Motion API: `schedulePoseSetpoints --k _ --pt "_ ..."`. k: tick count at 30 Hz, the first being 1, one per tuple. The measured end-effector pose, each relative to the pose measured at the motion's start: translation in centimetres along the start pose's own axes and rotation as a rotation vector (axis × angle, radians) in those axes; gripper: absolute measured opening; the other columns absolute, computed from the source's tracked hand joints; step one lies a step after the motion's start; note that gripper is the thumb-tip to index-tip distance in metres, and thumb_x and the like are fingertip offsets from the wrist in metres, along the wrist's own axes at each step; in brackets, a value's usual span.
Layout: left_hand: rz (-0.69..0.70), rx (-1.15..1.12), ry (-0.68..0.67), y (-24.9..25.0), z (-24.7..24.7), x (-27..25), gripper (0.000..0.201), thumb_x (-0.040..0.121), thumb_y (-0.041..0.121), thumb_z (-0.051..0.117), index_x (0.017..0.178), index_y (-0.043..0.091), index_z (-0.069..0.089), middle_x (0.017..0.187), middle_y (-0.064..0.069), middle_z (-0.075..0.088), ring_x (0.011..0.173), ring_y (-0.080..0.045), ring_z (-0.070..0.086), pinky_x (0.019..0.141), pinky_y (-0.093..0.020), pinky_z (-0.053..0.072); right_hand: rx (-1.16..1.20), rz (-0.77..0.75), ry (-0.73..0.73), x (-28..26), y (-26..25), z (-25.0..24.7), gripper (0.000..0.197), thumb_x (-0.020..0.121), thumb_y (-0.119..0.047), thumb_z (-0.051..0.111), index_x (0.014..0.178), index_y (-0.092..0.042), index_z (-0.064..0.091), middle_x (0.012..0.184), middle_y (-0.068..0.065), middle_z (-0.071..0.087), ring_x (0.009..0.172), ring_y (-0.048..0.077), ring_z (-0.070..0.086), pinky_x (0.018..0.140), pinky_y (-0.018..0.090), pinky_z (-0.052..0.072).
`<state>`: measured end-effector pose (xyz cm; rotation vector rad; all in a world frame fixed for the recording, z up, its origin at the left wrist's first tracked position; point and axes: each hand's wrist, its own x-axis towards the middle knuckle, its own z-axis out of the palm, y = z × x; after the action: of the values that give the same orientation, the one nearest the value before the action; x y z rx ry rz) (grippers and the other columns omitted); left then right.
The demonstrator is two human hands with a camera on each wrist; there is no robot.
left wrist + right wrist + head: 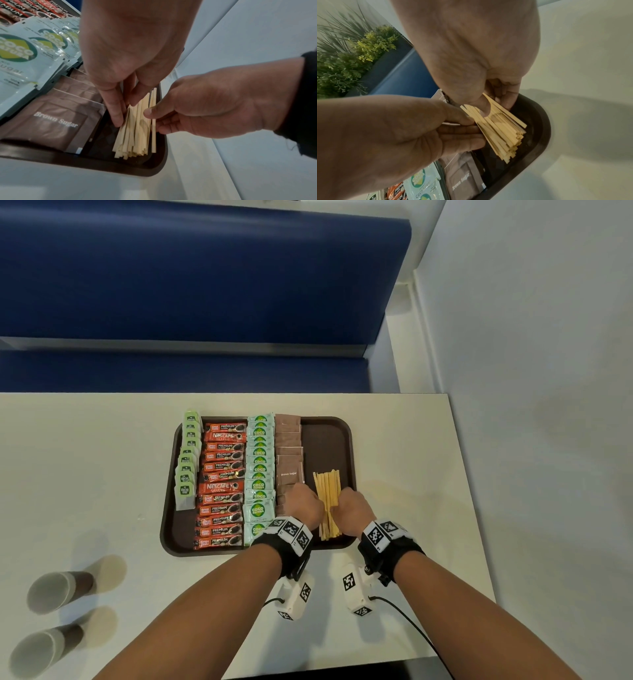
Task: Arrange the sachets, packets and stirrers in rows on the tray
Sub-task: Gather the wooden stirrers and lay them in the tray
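My left hand (pixel 306 503) and right hand (pixel 354 508) meet over the bundle of wooden stirrers (pixel 328 503) at the right side of the brown tray (pixel 329 436). The left wrist view shows my left fingers (pixel 114 108) pointing down, straight, pressed against the left edge of the bundle, with another fingertip resting on top of the sticks. My right thumb (pixel 155 111) lies on top of the bundle and the right fingers curl beneath its right edge, pinching the sticks. The stirrers fan out slightly at the near end and lie lengthwise, their tips close to the tray's near rim.

Just left of the bundle runs a row of brown sugar sachets (pixel 289 470), overlapping one another. Next comes a row of pale green coco sugar sachets (pixel 259 470), then a row of red coffee sticks (pixel 222 484), then green tea bags (pixel 187 460) along the tray's left edge. The tray sits on a pale counter (pixel 85 457). Two paper cups (pixel 58 590) lie on their sides at the counter's near left. A blue bench (pixel 188 285) stands beyond the counter, and the right wrist view catches green plants (pixel 351 56) behind it.
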<state>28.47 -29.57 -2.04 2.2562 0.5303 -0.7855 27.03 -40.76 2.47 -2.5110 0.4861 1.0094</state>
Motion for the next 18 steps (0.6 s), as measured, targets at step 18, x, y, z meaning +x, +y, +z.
schedulePoseSetpoints --k 18 --pt "0.122 0.263 0.018 0.3 -1.1 -1.4 0.016 0.100 0.006 0.067 0.113 0.004 0.076 0.112 -0.013 0.073 0.100 -0.028 0.075 0.086 -0.037 0.065 -0.053 -0.067 0.049 -0.7 1.7 -2.2 0.010 0.103 -0.008 0.058 0.095 -0.007 0.065 0.108 0.013 0.072 0.095 0.026 0.070 0.077 0.029 0.053"
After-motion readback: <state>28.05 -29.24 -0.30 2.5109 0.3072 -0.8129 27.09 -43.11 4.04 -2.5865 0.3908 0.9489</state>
